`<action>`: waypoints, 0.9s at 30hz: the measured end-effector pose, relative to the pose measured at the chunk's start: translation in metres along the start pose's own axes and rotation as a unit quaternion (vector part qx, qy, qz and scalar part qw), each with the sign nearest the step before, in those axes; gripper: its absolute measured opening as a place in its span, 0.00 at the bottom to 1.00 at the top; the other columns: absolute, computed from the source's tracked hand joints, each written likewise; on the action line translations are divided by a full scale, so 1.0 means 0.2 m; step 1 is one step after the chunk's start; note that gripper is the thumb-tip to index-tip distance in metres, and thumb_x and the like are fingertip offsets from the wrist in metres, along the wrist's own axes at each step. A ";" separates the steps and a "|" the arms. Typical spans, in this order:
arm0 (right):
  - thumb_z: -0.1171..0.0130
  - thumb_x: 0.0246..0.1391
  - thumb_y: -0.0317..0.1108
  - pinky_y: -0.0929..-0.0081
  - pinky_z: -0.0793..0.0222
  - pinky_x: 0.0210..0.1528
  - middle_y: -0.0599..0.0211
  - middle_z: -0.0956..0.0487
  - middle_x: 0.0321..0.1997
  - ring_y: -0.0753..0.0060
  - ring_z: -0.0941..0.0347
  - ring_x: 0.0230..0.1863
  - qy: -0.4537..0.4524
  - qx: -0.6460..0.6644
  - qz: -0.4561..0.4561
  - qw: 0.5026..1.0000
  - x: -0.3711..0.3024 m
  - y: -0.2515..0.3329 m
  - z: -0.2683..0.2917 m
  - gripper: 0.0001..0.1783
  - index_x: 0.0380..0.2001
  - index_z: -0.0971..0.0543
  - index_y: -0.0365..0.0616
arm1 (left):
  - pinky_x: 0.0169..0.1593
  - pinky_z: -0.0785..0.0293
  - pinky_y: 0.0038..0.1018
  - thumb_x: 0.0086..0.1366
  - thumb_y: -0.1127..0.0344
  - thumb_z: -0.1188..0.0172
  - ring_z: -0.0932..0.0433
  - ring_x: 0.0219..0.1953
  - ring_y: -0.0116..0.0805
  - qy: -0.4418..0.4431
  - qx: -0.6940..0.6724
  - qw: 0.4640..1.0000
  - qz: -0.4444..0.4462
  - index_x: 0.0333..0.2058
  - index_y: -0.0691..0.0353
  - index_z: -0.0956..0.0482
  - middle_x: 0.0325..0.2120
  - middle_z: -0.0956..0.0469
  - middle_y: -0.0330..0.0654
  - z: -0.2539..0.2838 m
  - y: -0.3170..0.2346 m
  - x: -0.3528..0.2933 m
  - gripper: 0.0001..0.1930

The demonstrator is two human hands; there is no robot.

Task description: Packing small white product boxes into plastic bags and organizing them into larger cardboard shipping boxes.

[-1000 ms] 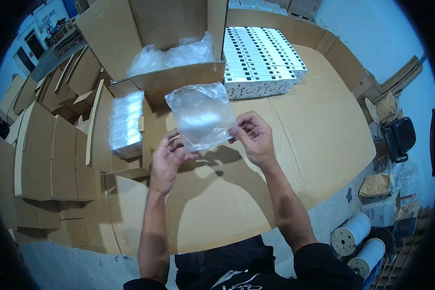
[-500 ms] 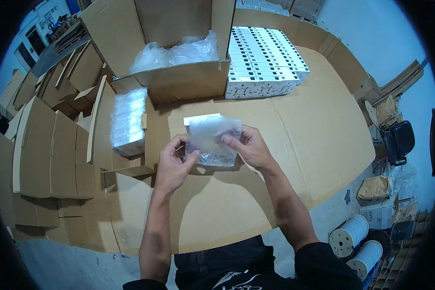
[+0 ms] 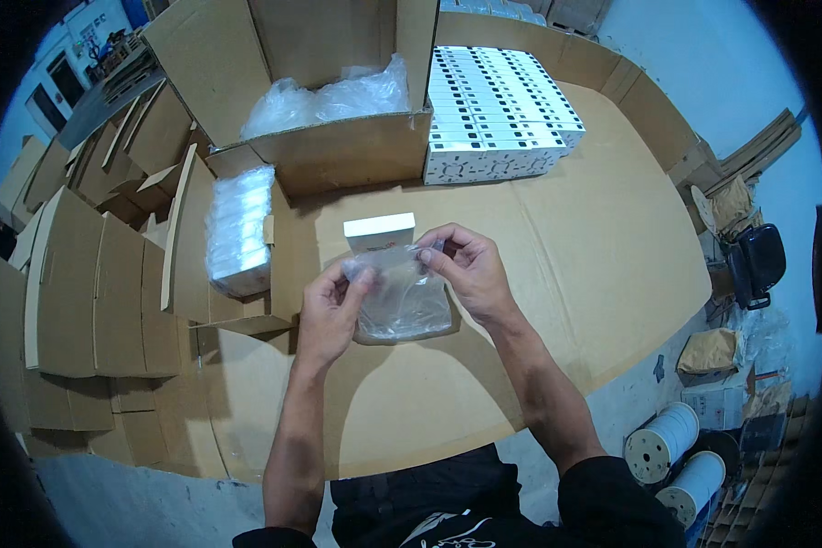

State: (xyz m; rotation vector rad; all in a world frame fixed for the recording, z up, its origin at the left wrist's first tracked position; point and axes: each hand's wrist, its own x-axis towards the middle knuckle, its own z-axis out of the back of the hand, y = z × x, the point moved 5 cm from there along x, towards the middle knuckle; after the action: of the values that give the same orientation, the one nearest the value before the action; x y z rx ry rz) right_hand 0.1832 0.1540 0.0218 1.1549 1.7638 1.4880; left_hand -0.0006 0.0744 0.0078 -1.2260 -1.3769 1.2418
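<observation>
A clear plastic bubble bag (image 3: 404, 306) hangs between my two hands over the cardboard-covered table. My left hand (image 3: 331, 309) pinches the bag's upper left corner between thumb and fingers. At the upper right corner, my right hand (image 3: 470, 272) grips the rim with thumb and forefinger. Just beyond the bag stands a small white box (image 3: 380, 226); the bag's upper edge hides its lower part. Through the bag I see no box inside, only creased film and the brown surface beneath.
An open carton (image 3: 286, 265) at left holds a row of bubble-wrapped boxes (image 3: 239, 228). Behind it, a larger carton (image 3: 356, 151) contains clear bags (image 3: 333, 102). Stacked white boxes (image 3: 498, 160) stand at back right. Folded cartons (image 3: 64, 283) crowd the left; cable spools (image 3: 662, 443) sit on the floor.
The bag has come down and toward me, and my hands have shifted to its upper corners. More of the white box behind now shows.
</observation>
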 end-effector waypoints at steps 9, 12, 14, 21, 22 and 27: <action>0.40 0.67 0.31 0.78 0.29 0.32 0.71 0.21 0.30 0.82 0.25 0.29 -0.127 -0.062 0.028 0.990 -0.04 -0.08 -0.11 0.07 0.41 0.23 0.37 | 0.39 0.25 0.20 0.70 0.71 0.37 0.24 0.33 0.20 -0.138 -0.065 0.985 -0.082 0.42 0.65 0.24 0.32 0.22 0.34 0.00 -0.04 -0.01 0.06; 0.45 0.70 0.35 0.73 0.32 0.26 0.67 0.24 0.22 0.78 0.27 0.23 -0.148 -0.236 0.049 0.959 -0.08 -0.07 -0.14 0.10 0.37 0.24 0.38 | 0.38 0.27 0.20 0.72 0.68 0.38 0.25 0.32 0.20 -0.182 -0.038 0.980 -0.078 0.41 0.65 0.24 0.31 0.24 0.33 -0.02 -0.06 -0.03 0.07; 0.47 0.71 0.35 0.71 0.33 0.26 0.64 0.26 0.20 0.77 0.28 0.22 -0.144 -0.266 0.069 0.951 -0.09 -0.06 -0.17 0.12 0.36 0.24 0.38 | 0.39 0.28 0.20 0.73 0.66 0.38 0.26 0.33 0.21 -0.211 -0.012 0.975 -0.073 0.41 0.65 0.24 0.31 0.24 0.33 0.00 -0.04 -0.04 0.08; 0.47 0.71 0.35 0.75 0.34 0.25 0.66 0.25 0.20 0.80 0.28 0.22 -0.139 -0.232 0.069 0.960 -0.12 -0.03 -0.19 0.13 0.33 0.25 0.39 | 0.44 0.32 0.20 0.76 0.62 0.42 0.30 0.38 0.20 -0.312 0.040 0.926 -0.207 0.41 0.62 0.26 0.34 0.27 0.32 0.10 -0.05 -0.05 0.09; 0.47 0.71 0.35 0.75 0.34 0.25 0.66 0.25 0.20 0.80 0.28 0.22 -0.137 -0.231 0.069 0.961 -0.11 -0.02 -0.19 0.13 0.33 0.25 0.39 | 0.44 0.32 0.20 0.75 0.63 0.41 0.30 0.39 0.21 -0.302 0.029 0.929 -0.212 0.42 0.62 0.26 0.35 0.27 0.34 0.11 -0.05 -0.05 0.09; 0.46 0.72 0.38 0.84 0.34 0.28 0.78 0.25 0.26 0.89 0.32 0.24 -0.044 -0.063 0.007 0.997 -0.05 -0.08 -0.16 0.12 0.37 0.23 0.41 | 0.47 0.29 0.23 0.70 0.64 0.34 0.28 0.43 0.24 -0.272 0.035 0.930 -0.247 0.46 0.62 0.27 0.41 0.26 0.37 0.08 -0.09 -0.06 0.13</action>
State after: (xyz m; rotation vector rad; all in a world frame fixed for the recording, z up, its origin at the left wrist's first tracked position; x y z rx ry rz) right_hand 0.1570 0.1305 0.0120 1.1520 1.5825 1.5105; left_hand -0.0164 0.0611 0.0232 -0.4325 -1.8730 1.2882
